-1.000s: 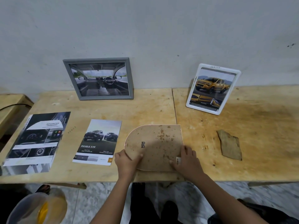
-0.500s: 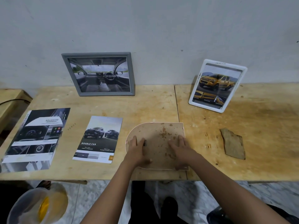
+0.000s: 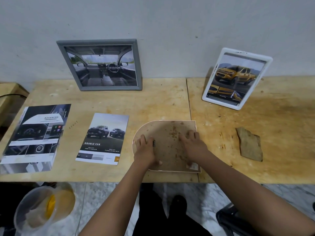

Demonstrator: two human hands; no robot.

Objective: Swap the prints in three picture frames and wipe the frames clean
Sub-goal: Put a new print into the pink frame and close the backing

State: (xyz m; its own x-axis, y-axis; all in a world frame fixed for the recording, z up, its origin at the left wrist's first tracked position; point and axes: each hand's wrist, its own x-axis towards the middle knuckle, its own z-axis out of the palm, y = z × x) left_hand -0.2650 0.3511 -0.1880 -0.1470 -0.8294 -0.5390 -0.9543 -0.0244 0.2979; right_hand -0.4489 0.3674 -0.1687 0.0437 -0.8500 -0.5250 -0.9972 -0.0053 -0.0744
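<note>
An arch-shaped frame [image 3: 167, 132] lies face down near the table's front edge, its brown stained backing up. My left hand [image 3: 145, 149] rests on its left side, fingers by a small black clip. My right hand [image 3: 191, 143] presses flat on the right side. A grey frame [image 3: 102, 65] with a car-interior print leans on the wall at back left. A white frame [image 3: 236, 78] with a yellow truck print stands at back right. Two loose prints lie on the left: a "Double Cab" print [image 3: 104, 139] and a larger "Advanced" print [image 3: 35, 137].
A brown cloth [image 3: 249, 144] lies on the wooden table [image 3: 281, 125] to the right of the arch frame. A clear plastic tub [image 3: 42, 210] with liquid and a yellow item stands on the floor at lower left. A low wooden surface [image 3: 10, 96] adjoins the table's left end.
Both hands moved from the frame's near edge up onto its backing, the left to the small clip, the right flat on the right half. The view has shifted slightly.
</note>
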